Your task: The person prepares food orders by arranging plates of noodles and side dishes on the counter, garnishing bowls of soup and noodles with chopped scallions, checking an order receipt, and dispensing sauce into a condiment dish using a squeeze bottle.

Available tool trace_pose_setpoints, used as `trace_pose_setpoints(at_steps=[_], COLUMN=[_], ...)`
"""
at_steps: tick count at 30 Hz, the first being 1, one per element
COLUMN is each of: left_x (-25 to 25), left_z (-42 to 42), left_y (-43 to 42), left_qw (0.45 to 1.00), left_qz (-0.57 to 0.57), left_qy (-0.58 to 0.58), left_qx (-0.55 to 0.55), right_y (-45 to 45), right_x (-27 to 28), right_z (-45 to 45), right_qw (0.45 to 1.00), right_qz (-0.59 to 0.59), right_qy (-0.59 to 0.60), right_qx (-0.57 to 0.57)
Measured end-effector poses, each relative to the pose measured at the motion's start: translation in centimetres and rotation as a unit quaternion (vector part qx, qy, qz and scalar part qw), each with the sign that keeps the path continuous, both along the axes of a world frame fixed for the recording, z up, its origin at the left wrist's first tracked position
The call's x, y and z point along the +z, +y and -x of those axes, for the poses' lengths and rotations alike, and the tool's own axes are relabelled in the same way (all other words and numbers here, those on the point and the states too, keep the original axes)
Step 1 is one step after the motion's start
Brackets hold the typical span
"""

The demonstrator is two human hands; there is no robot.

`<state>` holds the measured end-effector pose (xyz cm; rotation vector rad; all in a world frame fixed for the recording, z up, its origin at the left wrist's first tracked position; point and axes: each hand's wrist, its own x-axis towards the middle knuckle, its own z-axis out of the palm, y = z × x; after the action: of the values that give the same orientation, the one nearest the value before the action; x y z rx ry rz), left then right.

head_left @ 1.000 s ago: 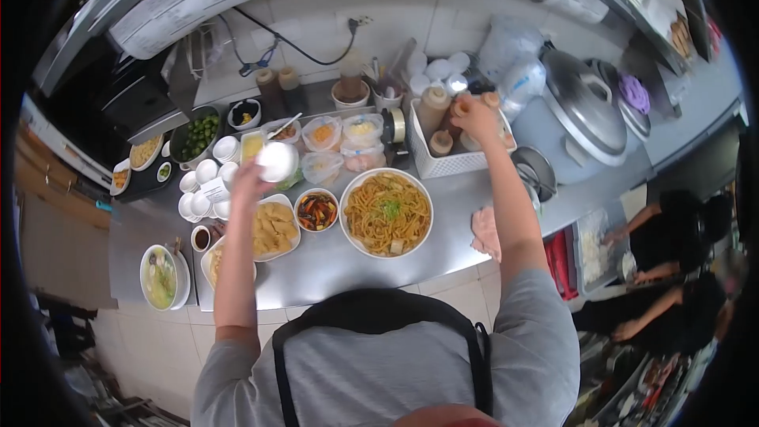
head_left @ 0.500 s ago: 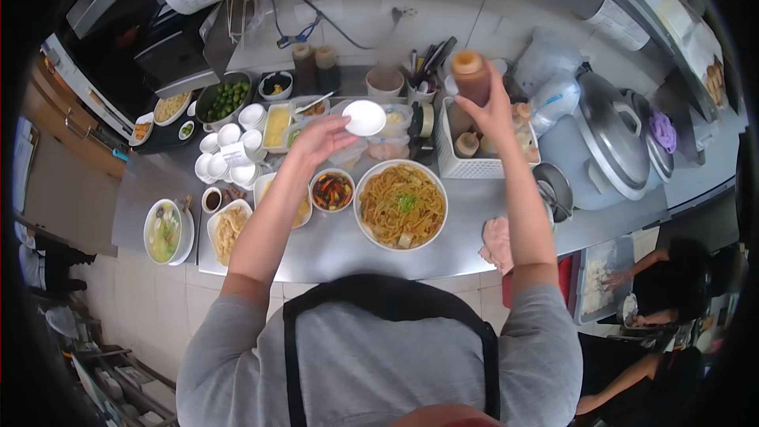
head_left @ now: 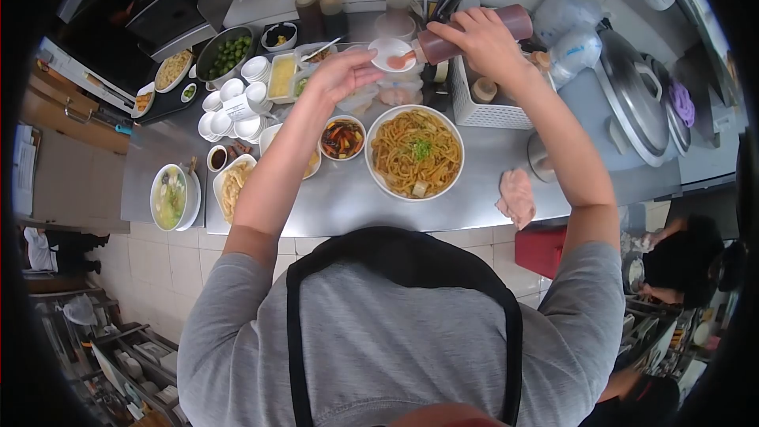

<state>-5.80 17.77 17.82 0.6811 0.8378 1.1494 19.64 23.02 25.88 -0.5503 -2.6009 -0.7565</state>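
My left hand (head_left: 341, 77) is closed on the edge of a small white sauce cup (head_left: 387, 51). Fingers wrapped round it, my right hand (head_left: 478, 38) grips a squeeze bottle (head_left: 512, 23) of reddish-brown sauce. The bottle lies tilted nearly level, its nozzle over the cup, and some red-orange sauce shows inside the cup. Below them on the steel counter (head_left: 332, 205) stands a large white bowl of noodles (head_left: 417, 154) topped with chopped green onion. Just left of it is a small bowl of dark sauce with chopped bits (head_left: 342, 139).
Stacked white cups (head_left: 236, 108) and a pot of green limes (head_left: 228, 56) stand left. A soup bowl (head_left: 171, 196) sits at the left front. To the right are a white basket (head_left: 482, 113), a pinkish cloth (head_left: 516, 196) and a large lidded pot (head_left: 632, 103). Co-workers are at lower right.
My right hand has tipped the bottle from upright to nearly level, its nozzle now at the cup. Sauce now shows in the cup. The view has shifted.
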Motion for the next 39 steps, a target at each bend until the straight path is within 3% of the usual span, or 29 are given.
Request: trace_pose_setpoints(at_steps=[13,16,18,20,22,23,24,25,27,28,31,33,34,38,39], left_x=[0.3,-0.1,0.0,0.2,0.5,0.5,0.5,0.6,0.6,0.4,-1.6,-1.8,-3.1,-4.4,-5.0], left_z=[-1.2,-1.0,-0.1,1.4,4.7,6.3,8.4,10.7,14.8,17.0,25.6,29.8,33.4,42.9,45.4], left_y=[-0.6,-0.6,-0.9,-1.5,-3.2,-4.1,-5.3,-6.8,-9.3,-10.5,-13.9,-16.0,-16.5,-17.0,-16.6], left_qw=[1.000,0.998,0.996,0.997,0.992,0.991,0.990,0.984,0.978,0.973,0.936,0.889,0.884,0.845,0.837], left_qz=[-0.008,0.008,0.017,0.016,0.012,0.011,0.012,0.009,0.034,0.036,0.057,0.082,0.086,0.116,0.127], left_qy=[-0.018,-0.055,-0.082,-0.072,-0.058,-0.044,-0.031,-0.028,-0.029,-0.030,-0.007,0.014,0.006,0.021,0.014], left_qx=[-0.010,-0.013,0.008,0.038,0.109,0.122,0.134,0.176,0.206,0.226,0.348,0.451,0.459,0.521,0.532], right_y=[-0.3,-0.1,0.7,2.5,3.4,4.5,4.3,4.9,5.1,6.1,6.9,8.9,9.3,8.1,7.6], right_x=[0.1,-0.3,-0.6,-2.2,-3.4,-4.9,-5.0,-6.1,-6.9,-8.1,-9.8,-12.4,-13.2,-12.8,-12.3], right_z=[-1.2,-2.3,-3.0,-4.4,-5.2,-5.8,-6.0,-6.6,-7.6,-8.5,-10.2,-12.1,-12.5,-10.8,-10.0], right_qw=[0.999,0.994,0.962,0.940,0.927,0.895,0.892,0.897,0.881,0.865,0.833,0.832,0.828,0.858,0.855], right_qz=[0.020,0.090,0.223,0.264,0.269,0.318,0.309,0.269,0.256,0.280,0.310,0.315,0.316,0.309,0.291], right_qy=[0.009,0.044,0.156,0.213,0.258,0.313,0.321,0.349,0.360,0.396,0.426,0.399,0.372,0.280,0.216], right_qx=[-0.038,-0.037,-0.021,-0.036,-0.038,-0.008,-0.068,-0.040,-0.169,-0.125,-0.171,-0.220,-0.277,-0.300,-0.370])
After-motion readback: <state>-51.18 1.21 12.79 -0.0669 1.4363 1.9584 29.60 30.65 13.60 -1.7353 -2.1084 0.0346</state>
